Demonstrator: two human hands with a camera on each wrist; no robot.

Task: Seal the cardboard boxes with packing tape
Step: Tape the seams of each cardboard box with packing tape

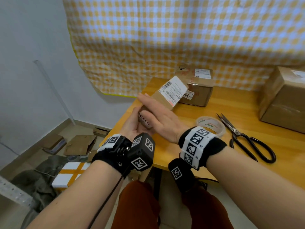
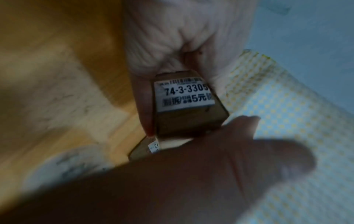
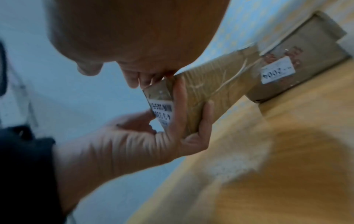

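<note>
The long narrow box [image 1: 162, 95] is held up off the bench [image 1: 231, 109], over its near-left corner, its long axis running from that corner away toward the back, so that its far end points at the squat box [image 1: 196, 95] standing by the back edge. The near end, with the small printed sticker, sits in the left hand [image 1: 132, 124], whose fingers [image 3: 179, 109] curl up round the side of the cardboard from below; the grip is firm on that end. The right hand [image 1: 158, 113] lies flat along the top face, fingers straight and together, pressing down rather than gripping, and reaching slantwise across the box toward the left edge. Glossy tape already shows on the side face in the right wrist view, so I judge this to be smoothing. The tape roll [image 1: 211, 125] rests just behind the right wrist, and the scissors [image 1: 245, 138] lie beside it toward the right edge; both are on the right hand's side, so that hand is the nearer one to fetch them. A large box [image 1: 283, 100] stands at the far right.
</note>
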